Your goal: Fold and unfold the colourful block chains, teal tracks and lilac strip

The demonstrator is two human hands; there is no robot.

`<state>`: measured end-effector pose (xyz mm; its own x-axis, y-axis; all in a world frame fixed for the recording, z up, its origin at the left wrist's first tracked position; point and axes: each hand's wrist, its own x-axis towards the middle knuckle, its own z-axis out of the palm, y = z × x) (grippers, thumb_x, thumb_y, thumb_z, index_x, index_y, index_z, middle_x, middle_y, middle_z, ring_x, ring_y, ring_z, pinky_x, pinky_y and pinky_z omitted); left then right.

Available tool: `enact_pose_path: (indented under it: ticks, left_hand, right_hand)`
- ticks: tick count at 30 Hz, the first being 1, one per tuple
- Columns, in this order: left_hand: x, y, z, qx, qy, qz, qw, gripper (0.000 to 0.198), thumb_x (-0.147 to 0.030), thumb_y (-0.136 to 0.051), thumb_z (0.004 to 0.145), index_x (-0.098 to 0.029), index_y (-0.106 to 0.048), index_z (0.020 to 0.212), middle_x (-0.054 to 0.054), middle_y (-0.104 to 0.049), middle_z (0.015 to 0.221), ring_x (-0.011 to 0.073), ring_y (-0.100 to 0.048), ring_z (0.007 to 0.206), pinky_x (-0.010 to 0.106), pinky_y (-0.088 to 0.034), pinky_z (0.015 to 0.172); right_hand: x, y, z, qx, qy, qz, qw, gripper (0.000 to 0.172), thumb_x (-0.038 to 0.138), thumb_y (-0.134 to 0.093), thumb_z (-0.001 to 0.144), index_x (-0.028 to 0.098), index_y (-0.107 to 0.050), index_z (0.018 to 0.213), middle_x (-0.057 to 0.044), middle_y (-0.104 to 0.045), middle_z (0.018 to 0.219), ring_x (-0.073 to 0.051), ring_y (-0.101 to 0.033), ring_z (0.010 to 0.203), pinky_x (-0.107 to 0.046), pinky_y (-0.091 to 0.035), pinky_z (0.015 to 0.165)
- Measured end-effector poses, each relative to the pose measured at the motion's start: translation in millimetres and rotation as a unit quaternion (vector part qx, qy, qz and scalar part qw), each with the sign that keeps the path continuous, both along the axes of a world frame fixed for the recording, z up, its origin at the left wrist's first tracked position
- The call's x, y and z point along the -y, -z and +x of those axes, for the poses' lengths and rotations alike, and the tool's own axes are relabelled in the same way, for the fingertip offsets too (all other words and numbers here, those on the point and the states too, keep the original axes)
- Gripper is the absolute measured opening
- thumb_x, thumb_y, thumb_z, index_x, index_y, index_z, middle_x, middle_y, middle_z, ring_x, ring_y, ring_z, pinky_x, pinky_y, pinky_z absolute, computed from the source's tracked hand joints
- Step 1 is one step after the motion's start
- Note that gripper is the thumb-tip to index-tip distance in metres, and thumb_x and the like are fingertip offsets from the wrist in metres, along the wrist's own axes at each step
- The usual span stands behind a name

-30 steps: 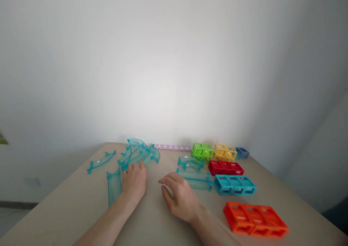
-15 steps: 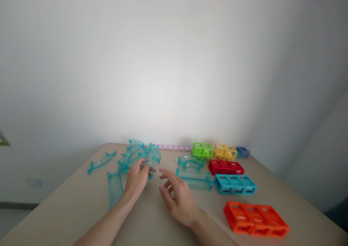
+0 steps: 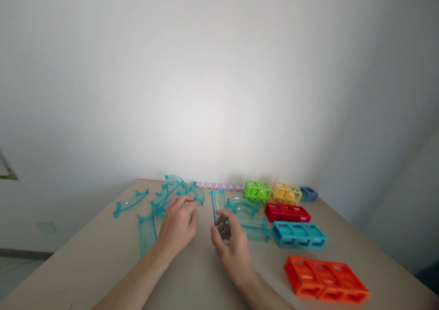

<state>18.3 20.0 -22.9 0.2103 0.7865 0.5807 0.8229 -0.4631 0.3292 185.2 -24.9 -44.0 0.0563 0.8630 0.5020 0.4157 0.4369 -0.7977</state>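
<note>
My right hand (image 3: 233,246) grips a straight see-through teal track piece (image 3: 219,201), its far end pointing toward the wall. Just left of it, my left hand (image 3: 180,223) has thumb and forefinger apart and nothing visible in it. Its fingertips are beside a curved teal track piece (image 3: 196,193) at the edge of a loose pile of teal track pieces (image 3: 169,193). Whether they touch that piece, I cannot tell. Right of my right hand lie another curved track piece (image 3: 243,206) and a straight track piece (image 3: 255,230).
On the table (image 3: 85,264), block frames are set out at the right: orange (image 3: 325,280), teal (image 3: 299,235), red (image 3: 287,212), green (image 3: 257,191), yellow (image 3: 286,193) and blue (image 3: 308,194). A single track piece (image 3: 131,202) lies far left. A white wall (image 3: 219,95) stands behind.
The straight track piece has passed from my left hand to my right, a little to the right. My left hand has let go and stays near the pile.
</note>
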Motion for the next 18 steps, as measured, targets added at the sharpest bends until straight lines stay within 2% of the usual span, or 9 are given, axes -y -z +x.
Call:
enact_pose_path:
  ticks: [1, 2, 4, 7, 10, 14, 16, 18]
  left_hand:
    - [-6, 3.0, -6, -0.022, -0.112, 0.004, 0.993, 0.035, -0.020, -0.046, 0.085, -0.015, -0.067, 0.112, 0.018, -0.056, 0.114, 0.0322, -0.049, 0.111, 0.046, -0.039, 0.096]
    - [-12, 6.3, -12, -0.045, -0.197, -0.003, 0.979, 0.038, -0.018, -0.047, 0.083, -0.014, -0.064, 0.117, 0.020, -0.053, 0.118, 0.0358, -0.047, 0.114, 0.049, -0.040, 0.093]
    - [-22, 12.2, -24, -0.086, -0.275, -0.037, 0.957, 0.046, -0.016, -0.046, 0.083, -0.014, -0.056, 0.128, 0.023, -0.052, 0.118, 0.0379, -0.049, 0.111, 0.049, -0.044, 0.085]
    - [-30, 16.5, -37, -0.099, -0.293, -0.078, 0.948, 0.051, -0.014, -0.041, 0.085, -0.015, -0.047, 0.136, 0.021, -0.056, 0.112, 0.0330, -0.057, 0.102, 0.043, -0.047, 0.080]
    - [-36, 15.4, -42, -0.050, -0.289, -0.081, 0.953, 0.047, -0.013, -0.039, 0.086, -0.015, -0.049, 0.132, 0.018, -0.060, 0.109, 0.0293, -0.059, 0.103, 0.040, -0.046, 0.085]
    - [-44, 12.6, -46, 0.127, -0.276, -0.069, 0.950, 0.038, -0.015, -0.041, 0.086, -0.011, -0.056, 0.122, 0.018, -0.062, 0.116, 0.0285, -0.057, 0.112, 0.040, -0.043, 0.095]
    - [-49, 14.0, -50, 0.212, -0.281, -0.064, 0.934, 0.037, -0.017, -0.039, 0.087, -0.012, -0.058, 0.118, 0.017, -0.063, 0.118, 0.0270, -0.056, 0.115, 0.039, -0.042, 0.098]
    - [-54, 18.2, -56, 0.259, -0.306, -0.071, 0.914, 0.036, -0.018, -0.037, 0.087, -0.011, -0.060, 0.114, 0.016, -0.065, 0.116, 0.0274, -0.058, 0.112, 0.039, -0.043, 0.097]
  right_hand:
    - [1, -0.4, 0, 0.005, -0.007, -0.002, 1.000, 0.028, 0.025, -0.053, 0.085, 0.019, -0.050, 0.112, 0.000, -0.060, 0.078, -0.011, -0.058, 0.059, -0.023, -0.049, 0.057]
    - [2, -0.6, -1, 0.012, -0.016, -0.003, 1.000, 0.028, 0.022, -0.053, 0.083, 0.019, -0.050, 0.111, 0.001, -0.059, 0.077, -0.010, -0.056, 0.057, -0.022, -0.047, 0.055]
    - [3, -0.5, 0, 0.028, -0.034, -0.005, 0.999, 0.029, 0.019, -0.054, 0.081, 0.019, -0.050, 0.110, 0.002, -0.058, 0.076, -0.010, -0.055, 0.056, -0.021, -0.045, 0.055]
    - [5, -0.1, 1, 0.044, -0.055, -0.013, 0.997, 0.032, 0.018, -0.054, 0.080, 0.020, -0.050, 0.111, 0.003, -0.057, 0.077, -0.010, -0.053, 0.056, -0.022, -0.044, 0.057]
    - [5, -1.3, 1, 0.050, -0.072, -0.033, 0.996, 0.033, 0.018, -0.053, 0.080, 0.021, -0.049, 0.113, 0.003, -0.058, 0.079, -0.010, -0.052, 0.057, -0.022, -0.043, 0.056]
    - [7, -4.6, 0, 0.057, -0.093, -0.067, 0.992, 0.036, 0.020, -0.052, 0.083, 0.020, -0.047, 0.118, 0.003, -0.058, 0.078, -0.010, -0.052, 0.057, -0.022, -0.042, 0.057]
    - [8, -5.3, 0, 0.069, -0.098, -0.083, 0.989, 0.037, 0.021, -0.052, 0.083, 0.021, -0.047, 0.120, 0.003, -0.059, 0.076, -0.011, -0.052, 0.058, -0.023, -0.042, 0.058]
    - [9, -5.1, -1, 0.088, -0.091, -0.089, 0.988, 0.038, 0.022, -0.053, 0.083, 0.021, -0.048, 0.120, 0.003, -0.059, 0.076, -0.012, -0.053, 0.061, -0.024, -0.042, 0.061]
